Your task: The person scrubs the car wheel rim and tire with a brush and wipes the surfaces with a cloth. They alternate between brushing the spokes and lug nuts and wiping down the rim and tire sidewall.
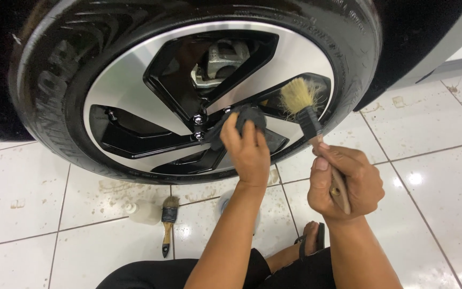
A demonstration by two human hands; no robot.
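Left hand (249, 152) presses a dark cloth (241, 120) against the alloy wheel (151, 80), right hand (346, 182) fingers grip a brush (308, 112); a spare brush (168, 222) and bottle (144, 211) lie on the white tiled floor (434, 176).

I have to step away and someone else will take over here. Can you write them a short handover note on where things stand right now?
Left hand presses a dark cloth against the wheel near the hub. Right hand grips a wooden-handled brush, bristles at a right-side spoke opening. A second brush and a small white bottle lie on the tiled floor below the tyre. How much of the wheel has been wiped can't be told; floor shows dirty splashes.
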